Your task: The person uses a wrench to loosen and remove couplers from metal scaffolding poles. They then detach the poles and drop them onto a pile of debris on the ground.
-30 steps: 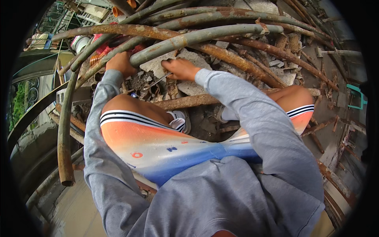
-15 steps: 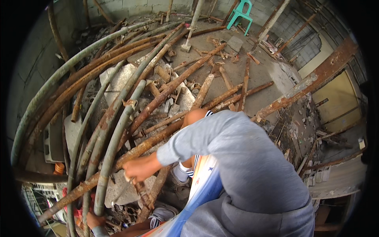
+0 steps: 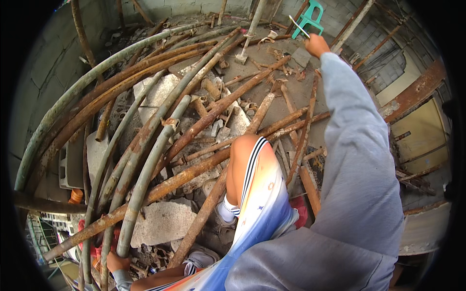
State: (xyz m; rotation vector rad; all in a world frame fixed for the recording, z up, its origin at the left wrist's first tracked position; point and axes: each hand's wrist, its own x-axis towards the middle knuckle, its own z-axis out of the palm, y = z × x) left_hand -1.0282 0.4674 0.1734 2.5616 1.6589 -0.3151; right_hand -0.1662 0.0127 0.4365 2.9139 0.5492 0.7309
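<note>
At the lower left, my left hand (image 3: 118, 262) is closed round the near end of a grey-green metal pipe (image 3: 141, 179), one of several long pipes lying there. My right arm reaches far forward and to the right. Its hand (image 3: 317, 45) grips a thin, shiny metal tool (image 3: 299, 26) that points up and left; its exact kind does not show. A rusty pipe (image 3: 160, 191) crosses beneath the grey-green one. Left of the raised hand, a small pale-brown curved piece (image 3: 269, 37) appears; I cannot tell if it is airborne.
Rusty pipes and broken concrete (image 3: 162, 223) surround my feet. An upright prop (image 3: 252, 29) stands at the back, and a green plastic chair (image 3: 309, 20) by the block wall. A rusty steel beam (image 3: 412, 92) slants in from the right.
My right hand has swung from above the crossing rusty pipe, up and far right, with the tool. A rusty fitting below that hand is gone from there. My left hand stays at the pipe end.
</note>
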